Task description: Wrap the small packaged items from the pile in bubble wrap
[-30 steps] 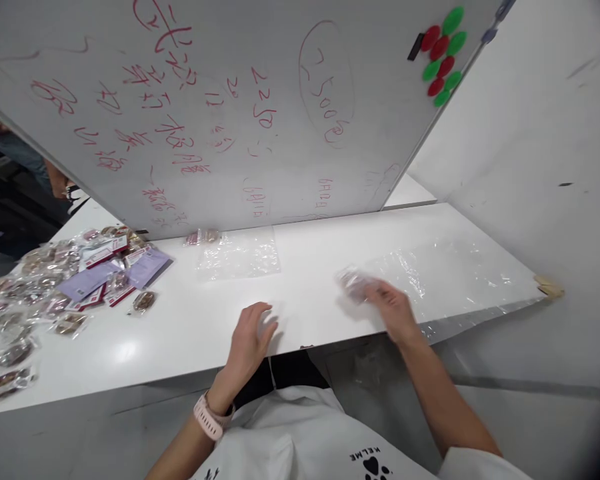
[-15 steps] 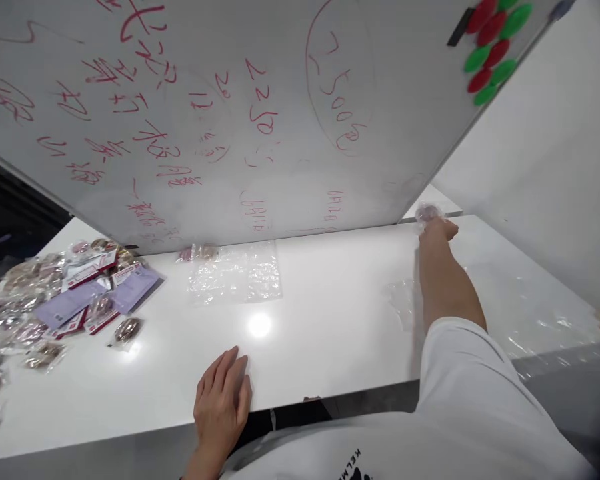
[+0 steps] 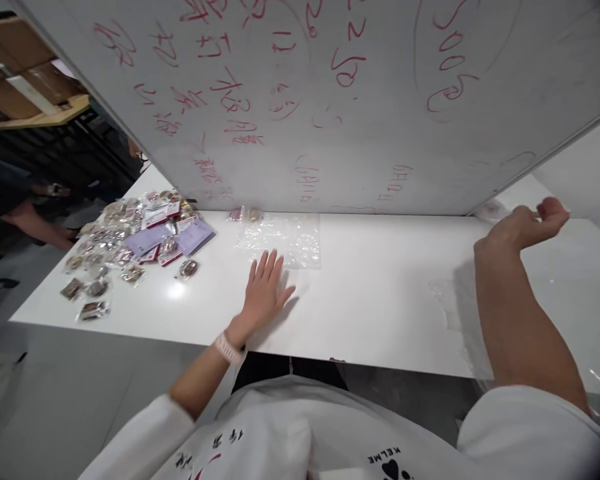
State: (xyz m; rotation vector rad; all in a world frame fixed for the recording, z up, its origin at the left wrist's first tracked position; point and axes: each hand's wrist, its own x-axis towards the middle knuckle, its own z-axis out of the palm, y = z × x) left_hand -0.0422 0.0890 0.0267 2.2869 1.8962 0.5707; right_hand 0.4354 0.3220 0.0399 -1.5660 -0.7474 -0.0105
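My left hand (image 3: pixel 266 293) is held out over the white table (image 3: pixel 370 300), fingers stretched and slightly apart, holding nothing. Just beyond its fingertips lies a flat clear plastic bag (image 3: pixel 300 243). Two small wrapped packets (image 3: pixel 245 214) rest at the bag's far left edge, by the whiteboard. My right hand (image 3: pixel 535 223) is at the far right with its fingers curled closed; whether anything is in them is hidden. Left of that hand, partly behind the wrist, is a clear-wrapped round packet (image 3: pixel 491 209) at the whiteboard's corner.
A whiteboard (image 3: pixel 370 140) with red writing stands along the table's back. Many small wrapped packets (image 3: pixel 95 257) and purple cards (image 3: pixel 195 235) are heaped at the left. Clear plastic sheeting (image 3: pixel 445 297) lies under my right forearm. Another person's arm (image 3: pixel 40 223) shows at far left.
My left hand has moved from the table's front edge forward toward the clear bag, its fingers spreading. My right hand has shifted off the round packet to its right. The view has swung left.
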